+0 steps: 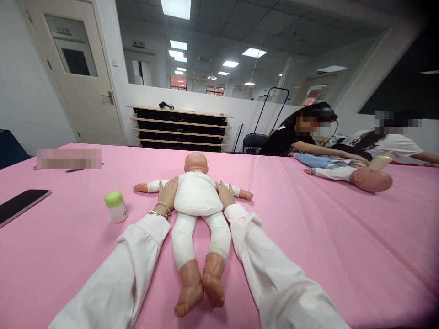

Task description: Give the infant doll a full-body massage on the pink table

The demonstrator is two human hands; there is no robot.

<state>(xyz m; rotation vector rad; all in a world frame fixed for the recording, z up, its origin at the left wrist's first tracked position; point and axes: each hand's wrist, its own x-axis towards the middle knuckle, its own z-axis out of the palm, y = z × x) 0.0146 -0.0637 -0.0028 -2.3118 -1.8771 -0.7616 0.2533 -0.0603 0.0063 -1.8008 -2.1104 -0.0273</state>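
Note:
A baby doll (198, 194) with a white cloth body lies face down on the pink table cover (295, 237), its head away from me and its feet towards me. Its arms stretch out to both sides. My left hand (168, 194) rests against the left side of its torso, over the upper arm, with the fingers pointing forward. On the opposite side my right hand (224, 194) lies over the other upper arm beside the torso. Both hands look flat, with nothing gripped. Bracelets circle my left wrist.
Left of the doll stands a small jar (116, 208) with a green lid. A dark phone (22, 205) lies at the left edge. At the right, a person (291, 135) in black touches another doll (372, 179); a second person in white leans nearby. Shelves stand behind the table.

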